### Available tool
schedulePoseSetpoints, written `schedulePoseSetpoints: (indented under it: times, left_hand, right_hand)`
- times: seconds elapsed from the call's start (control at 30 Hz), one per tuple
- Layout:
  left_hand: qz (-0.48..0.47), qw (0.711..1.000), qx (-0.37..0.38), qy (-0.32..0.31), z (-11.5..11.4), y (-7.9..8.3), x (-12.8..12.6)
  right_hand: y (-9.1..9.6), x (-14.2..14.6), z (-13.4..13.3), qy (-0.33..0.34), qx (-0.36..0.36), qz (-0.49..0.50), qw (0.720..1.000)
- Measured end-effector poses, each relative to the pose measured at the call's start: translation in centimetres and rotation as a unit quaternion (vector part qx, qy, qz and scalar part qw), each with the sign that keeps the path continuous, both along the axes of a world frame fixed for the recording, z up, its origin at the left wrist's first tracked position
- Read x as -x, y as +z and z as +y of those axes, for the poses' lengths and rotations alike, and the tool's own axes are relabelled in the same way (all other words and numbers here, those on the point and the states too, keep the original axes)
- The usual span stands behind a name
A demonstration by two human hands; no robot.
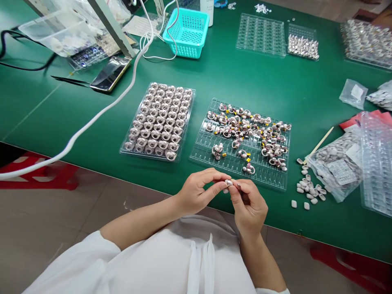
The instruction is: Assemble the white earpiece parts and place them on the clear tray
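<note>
Fingertips of my left hand (200, 191) and my right hand (249, 203) meet at the table's front edge, pinching a small shiny pinkish-beige part (228, 183) between them. Fingers cover much of it, so its exact kind is hidden. A small dark bit also shows at my right fingertips. Just beyond my hands lies a clear ribbed tray (200, 154) bearing many small beige ring-shaped parts (234, 122) with yellow tabs. To its left, another clear tray (147, 156) holds neat rows of similar beige parts (157, 125).
Loose beige caps (310, 190), a bag of caps (335, 167) and clear trays (378, 163) occupy the right. A turquoise basket (188, 34) stands at the back. A white cable (101, 112) crosses the left side, near black tweezers (70, 81) and a phone (112, 73).
</note>
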State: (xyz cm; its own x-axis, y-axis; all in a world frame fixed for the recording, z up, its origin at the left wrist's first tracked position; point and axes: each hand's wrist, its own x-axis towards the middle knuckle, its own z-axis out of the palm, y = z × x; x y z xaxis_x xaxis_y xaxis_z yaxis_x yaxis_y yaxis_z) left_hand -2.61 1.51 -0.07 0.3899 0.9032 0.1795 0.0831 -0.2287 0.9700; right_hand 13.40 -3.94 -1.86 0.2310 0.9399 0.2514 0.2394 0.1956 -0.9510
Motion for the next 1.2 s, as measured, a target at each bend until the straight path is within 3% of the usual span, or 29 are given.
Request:
schedulePoseSetpoints:
  times: [0.3,0.87,1.03,1.2]
  left_hand:
    - [-0.014,0.999,-0.035,-0.012,0.1,0.0,0.1]
    - [-0.055,0.997,0.057,-0.005,0.0,-0.3,0.2]
    - [-0.090,0.983,0.158,-0.004,-0.1,0.1,0.2]
    - [-0.179,0.910,0.372,-0.042,0.5,0.7,0.2]
  right_hand:
    - [-0.2,-0.4,0.1,-0.003,-0.077,-0.107,0.991]
    - [-0.6,-1.4,0.3,0.048,-0.133,-0.177,0.974]
    - [-0.2,-1.8,0.3,0.090,-0.085,-0.096,0.988]
    - [0.6,-2.1,0.4,0.131,-0.003,-0.017,0.991]
